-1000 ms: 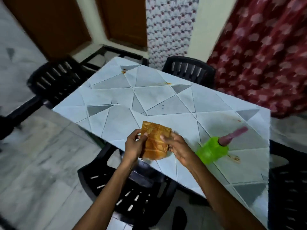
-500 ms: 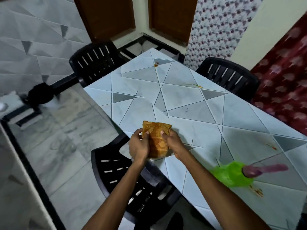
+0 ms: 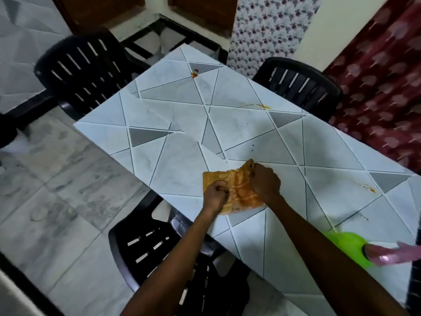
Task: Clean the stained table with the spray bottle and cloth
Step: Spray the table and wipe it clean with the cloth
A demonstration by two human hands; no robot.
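An orange patterned cloth [image 3: 239,192] lies partly spread on the near edge of the grey-and-white triangle-patterned table [image 3: 182,160]. My left hand [image 3: 215,196] pinches its left part with curled fingers. My right hand [image 3: 265,182] grips its upper right corner in a fist. A green spray bottle with a pink nozzle [image 3: 350,246] lies on its side on the table at the lower right, apart from both hands. Orange stains show on the table at the far end [image 3: 195,74], the far right edge [image 3: 262,106] and the right [image 3: 369,188].
Black plastic chairs stand around the table: one below my arms [image 3: 159,252], one at the far left [image 3: 84,71], one at the far right [image 3: 298,85]. A dark red curtain [image 3: 382,83] hangs to the right. Marble floor lies to the left.
The cloth was held upright and folded between both hands; now it is lowered onto the table and pulled wider. My view has turned, so the bottle sits lower right.
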